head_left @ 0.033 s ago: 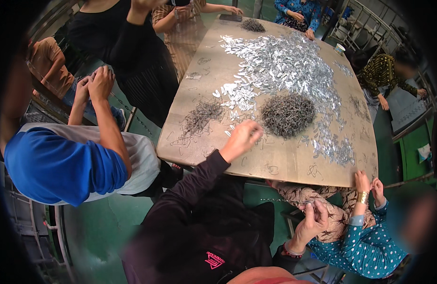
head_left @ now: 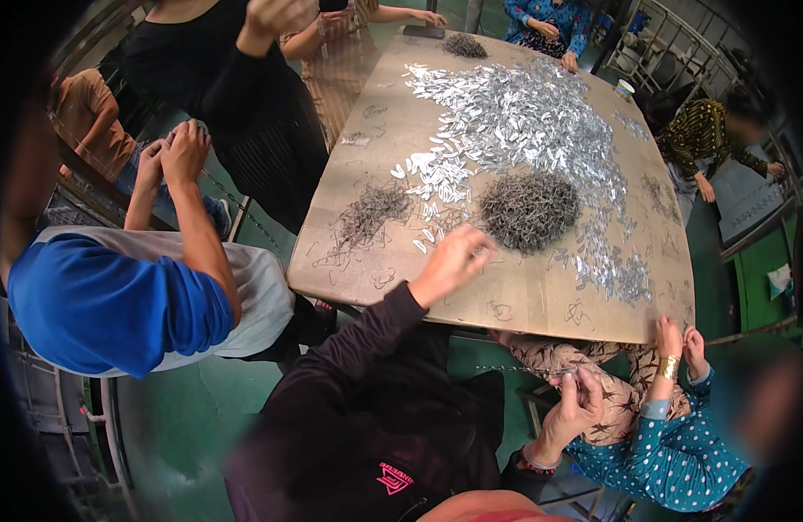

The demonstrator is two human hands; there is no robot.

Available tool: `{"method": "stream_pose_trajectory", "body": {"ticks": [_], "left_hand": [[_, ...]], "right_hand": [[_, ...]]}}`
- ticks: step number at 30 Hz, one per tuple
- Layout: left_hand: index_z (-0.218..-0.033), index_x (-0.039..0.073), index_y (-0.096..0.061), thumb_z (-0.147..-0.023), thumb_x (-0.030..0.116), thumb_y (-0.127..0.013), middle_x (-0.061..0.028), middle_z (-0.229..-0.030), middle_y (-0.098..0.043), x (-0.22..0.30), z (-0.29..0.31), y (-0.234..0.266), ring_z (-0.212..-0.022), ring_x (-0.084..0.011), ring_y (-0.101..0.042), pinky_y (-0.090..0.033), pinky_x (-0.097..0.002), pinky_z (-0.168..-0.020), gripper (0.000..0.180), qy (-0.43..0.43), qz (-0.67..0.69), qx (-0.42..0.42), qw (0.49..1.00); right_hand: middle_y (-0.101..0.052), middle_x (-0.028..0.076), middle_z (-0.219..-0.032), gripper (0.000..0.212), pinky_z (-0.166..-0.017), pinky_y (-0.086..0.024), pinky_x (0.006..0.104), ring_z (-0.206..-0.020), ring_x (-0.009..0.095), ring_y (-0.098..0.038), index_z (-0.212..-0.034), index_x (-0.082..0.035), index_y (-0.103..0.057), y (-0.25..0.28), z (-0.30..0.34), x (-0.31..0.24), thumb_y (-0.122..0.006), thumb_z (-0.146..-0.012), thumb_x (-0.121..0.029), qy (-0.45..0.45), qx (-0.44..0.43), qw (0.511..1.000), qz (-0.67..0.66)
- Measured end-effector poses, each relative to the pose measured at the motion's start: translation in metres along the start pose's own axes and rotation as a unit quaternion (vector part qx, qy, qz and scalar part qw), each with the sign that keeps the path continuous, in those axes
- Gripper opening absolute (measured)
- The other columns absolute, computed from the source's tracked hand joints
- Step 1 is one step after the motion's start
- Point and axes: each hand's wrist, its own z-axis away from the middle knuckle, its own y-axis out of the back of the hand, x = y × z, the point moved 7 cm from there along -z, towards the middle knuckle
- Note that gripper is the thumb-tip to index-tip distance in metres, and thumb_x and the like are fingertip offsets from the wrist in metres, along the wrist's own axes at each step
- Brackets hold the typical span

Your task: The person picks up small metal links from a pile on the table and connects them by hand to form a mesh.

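Observation:
My left hand [head_left: 454,265] reaches over the cardboard-topped table [head_left: 532,300], just beside a round heap of dark wire hooks [head_left: 529,211]. Its fingers are curled together, their tips blurred; whatever they hold does not show. Past the table's near edge, my right hand [head_left: 568,418] is raised with thumb and fingers pinched on a small silvery metal piece [head_left: 568,372]. Left of those fingertips appears a thin chain-like strand [head_left: 515,369]; whether it joins the piece I cannot tell. Shiny silver oval metal pieces [head_left: 515,113] spread over the table's middle and far part.
A looser patch of wire hooks [head_left: 371,211] lies left. At the far end are a small dark heap [head_left: 465,46], a phone [head_left: 423,32] and a cup [head_left: 624,89]. Several people surround the table, including one in blue [head_left: 123,296] and one in dotted teal [head_left: 662,457] close by.
My left hand has shifted slightly right across the cardboard, uncovering a few silver pieces. My right hand keeps its place.

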Motion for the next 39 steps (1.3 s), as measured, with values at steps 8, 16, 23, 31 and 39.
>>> {"method": "stream_pose_trajectory", "body": {"ticks": [8,16,23,31,39], "left_hand": [[-0.091,0.001,-0.062,-0.085,0.011,-0.064,-0.0078,-0.082,-0.065,0.144,0.048,-0.042,-0.076,-0.0173,-0.064,-0.05,-0.0294,-0.07,0.013,0.014,0.403,-0.222,0.888],[-0.089,0.001,-0.06,-0.081,0.007,-0.064,-0.0108,-0.097,-0.055,0.148,0.055,-0.053,-0.091,-0.0264,-0.056,-0.046,-0.0339,-0.077,0.011,-0.051,0.352,-0.147,0.923],[-0.091,0.001,-0.06,-0.083,0.008,-0.063,-0.0099,-0.095,-0.059,0.141,0.058,-0.063,-0.092,-0.0258,-0.057,-0.046,-0.0336,-0.08,0.012,-0.038,0.338,-0.132,0.931],[-0.094,-0.001,-0.06,-0.083,0.0,-0.062,-0.0084,-0.092,-0.063,0.126,0.054,-0.07,-0.088,-0.0206,-0.061,-0.05,-0.0308,-0.077,0.011,-0.014,0.391,-0.115,0.913],[-0.092,0.001,-0.061,-0.084,0.004,-0.062,-0.0063,-0.09,-0.063,0.121,0.054,-0.071,-0.086,-0.0208,-0.06,-0.049,-0.0317,-0.075,0.009,-0.016,0.374,-0.141,0.916]], "right_hand": [[-0.057,0.009,-0.084,0.019,-0.06,-0.051,0.0224,-0.064,0.013,-0.058,-0.092,0.005,-0.062,0.001,0.004,0.017,-0.058,-0.076,0.016,-0.06,0.013,0.998,0.011],[-0.058,0.007,-0.087,0.02,-0.06,-0.049,0.0209,-0.067,0.011,-0.058,-0.093,0.006,-0.061,0.007,0.008,0.017,-0.058,-0.076,0.016,-0.05,0.032,0.998,0.009],[-0.058,0.008,-0.086,0.019,-0.058,-0.048,0.0212,-0.066,0.011,-0.057,-0.093,0.004,-0.062,-0.001,0.006,0.0,-0.06,-0.077,0.014,0.034,0.009,0.992,0.119],[-0.06,0.009,-0.077,0.017,-0.061,-0.047,0.0271,-0.072,0.014,-0.056,-0.096,0.003,-0.065,0.017,-0.023,0.015,-0.058,-0.081,0.007,0.079,0.04,0.976,0.198],[-0.062,0.015,-0.094,0.024,-0.072,-0.048,0.0326,-0.078,0.027,-0.06,-0.105,0.005,-0.063,0.078,-0.19,0.188,-0.058,-0.084,-0.007,0.118,-0.102,0.856,0.493]]}}
